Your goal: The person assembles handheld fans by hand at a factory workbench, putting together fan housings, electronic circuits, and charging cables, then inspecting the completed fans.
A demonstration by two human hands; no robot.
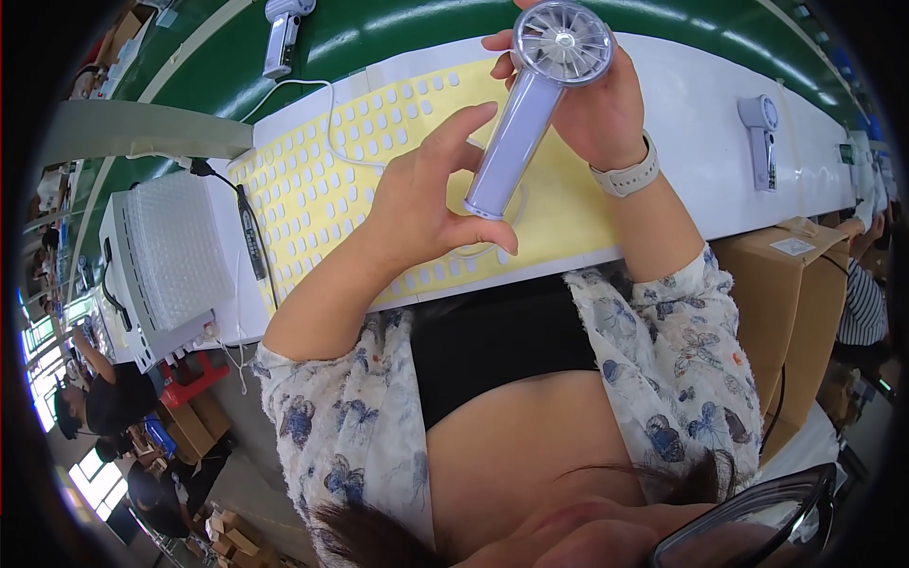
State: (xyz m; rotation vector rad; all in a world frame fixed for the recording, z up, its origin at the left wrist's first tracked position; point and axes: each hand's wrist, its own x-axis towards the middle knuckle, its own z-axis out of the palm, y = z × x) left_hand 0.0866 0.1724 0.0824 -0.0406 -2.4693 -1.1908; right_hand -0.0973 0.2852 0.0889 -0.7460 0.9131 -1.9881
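A lavender handheld fan (516,142) with a clear round head tilts above the table, its head up and to the right. My right hand (606,104) grips it from behind the head; part of that hand is hidden by the fan. Around the lower end of the handle, my left hand (431,194) is spread, thumb beneath the end and fingers to the left, not closed on it. Under both hands lies a yellow sheet (417,133) bearing rows of small white oval pieces.
A second fan (760,142) lies on the table at right, another (284,38) at the far left. A white cable (331,123) crosses the sheet. Bubble wrap (180,246) covers a white box-shaped device at left; a cardboard box (786,293) stands at right. Other people work nearby.
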